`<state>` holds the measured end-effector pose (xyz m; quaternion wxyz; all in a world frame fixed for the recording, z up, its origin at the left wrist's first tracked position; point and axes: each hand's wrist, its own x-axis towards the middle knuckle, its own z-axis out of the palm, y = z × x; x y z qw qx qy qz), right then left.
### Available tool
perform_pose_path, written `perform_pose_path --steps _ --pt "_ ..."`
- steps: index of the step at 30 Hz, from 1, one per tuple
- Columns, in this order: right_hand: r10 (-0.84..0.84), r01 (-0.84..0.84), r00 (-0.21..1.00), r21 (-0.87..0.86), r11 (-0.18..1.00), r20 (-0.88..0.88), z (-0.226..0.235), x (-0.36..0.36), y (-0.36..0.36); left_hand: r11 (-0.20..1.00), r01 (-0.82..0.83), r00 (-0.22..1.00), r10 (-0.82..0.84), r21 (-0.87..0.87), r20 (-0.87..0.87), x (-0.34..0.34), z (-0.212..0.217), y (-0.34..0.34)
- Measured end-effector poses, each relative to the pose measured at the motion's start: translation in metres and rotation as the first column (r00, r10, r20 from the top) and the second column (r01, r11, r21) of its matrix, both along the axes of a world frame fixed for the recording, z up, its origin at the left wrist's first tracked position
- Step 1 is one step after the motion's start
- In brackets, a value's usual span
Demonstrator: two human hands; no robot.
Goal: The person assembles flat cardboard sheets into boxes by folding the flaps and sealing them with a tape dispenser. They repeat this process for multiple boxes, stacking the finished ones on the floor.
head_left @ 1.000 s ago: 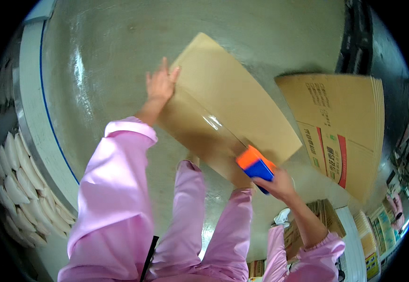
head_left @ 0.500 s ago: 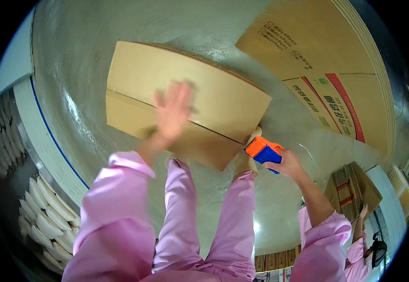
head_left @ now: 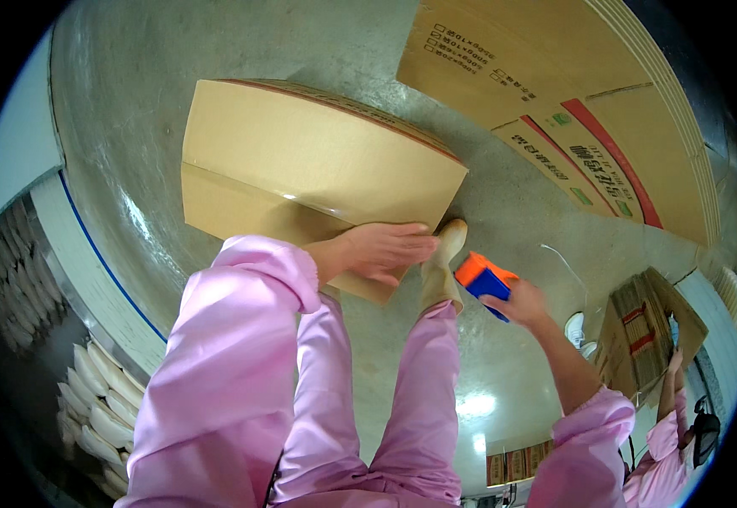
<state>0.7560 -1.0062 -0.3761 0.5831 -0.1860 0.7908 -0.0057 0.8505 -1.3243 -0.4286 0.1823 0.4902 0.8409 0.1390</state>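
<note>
Two hands were at work: your left hand (head_left: 381,251) lay flat, fingers (head_left: 415,245) spread open on the near edge of the cardboard box (head_left: 318,165), which stretched away toward eleven o'clock on the floor (head_left: 504,186). Your right hand (head_left: 525,305), at three o'clock from the left and clear of the box, gripped the orange-and-blue tape dispenser (head_left: 485,279).

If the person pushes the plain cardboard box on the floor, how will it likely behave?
The cardboard box probably slides easily, since the floor looks smooth and glossy. Low and broad, it seems unlikely to tip. The left hand pressing its taped top suggests fairly stiff panels.
</note>
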Motion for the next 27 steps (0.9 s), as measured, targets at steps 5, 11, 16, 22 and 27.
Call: perform_pose_path --steps 5,11,16,22,27 --pt "-0.141 0.15 0.988 0.205 0.967 -0.057 -0.03 0.032 -0.09 0.997 -0.023 0.992 0.033 -0.076 0.124 -0.003 -0.013 0.037" --pt "-0.372 0.404 0.913 0.247 0.881 -0.166 -0.101 0.086 -0.093 0.976 -0.082 0.963 0.129 -0.201 0.236 0.002 -0.031 0.073" --pt "-0.844 0.896 0.404 -0.033 0.442 -0.353 -0.087 0.067 -0.149 0.677 -0.724 0.689 0.707 0.13 0.159 0.014 0.0 -0.053" --pt "-0.998 0.976 -0.006 -0.219 0.009 -0.07 -0.157 0.103 -0.156 -0.455 -0.882 -0.471 0.859 0.121 -0.203 0.075 -0.006 -0.316" --pt "-0.96 0.902 0.139 -0.432 0.021 0.244 -0.17 0.125 -0.117 -0.648 -0.683 -0.723 0.663 -0.338 0.192 0.091 0.007 -0.364"
